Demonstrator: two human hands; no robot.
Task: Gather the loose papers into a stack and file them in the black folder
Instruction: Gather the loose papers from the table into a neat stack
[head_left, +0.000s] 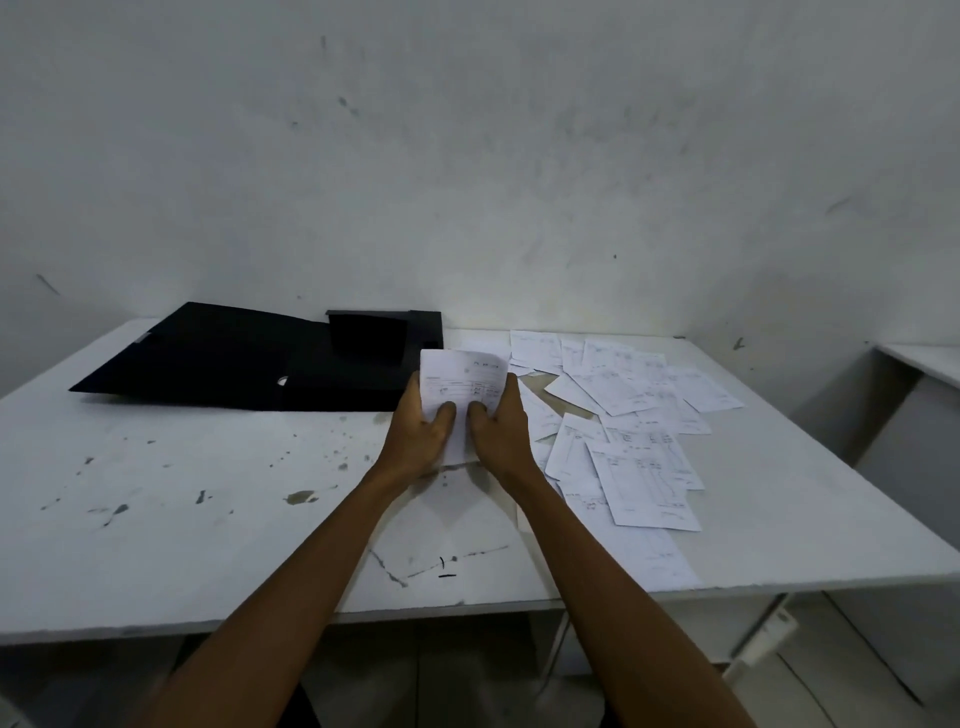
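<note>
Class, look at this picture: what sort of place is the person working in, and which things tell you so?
Probably a plain office or storeroom: a worn white table against a scuffed bare wall, printed forms scattered on it, and a black folder lying open.

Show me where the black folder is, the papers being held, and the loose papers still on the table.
black folder (218, 358): head view, on its flat left cover.
held papers (460, 379): head view, upper printed part above both thumbs.
loose papers (641, 467): head view, on a near sheet right of the hands.
</note>
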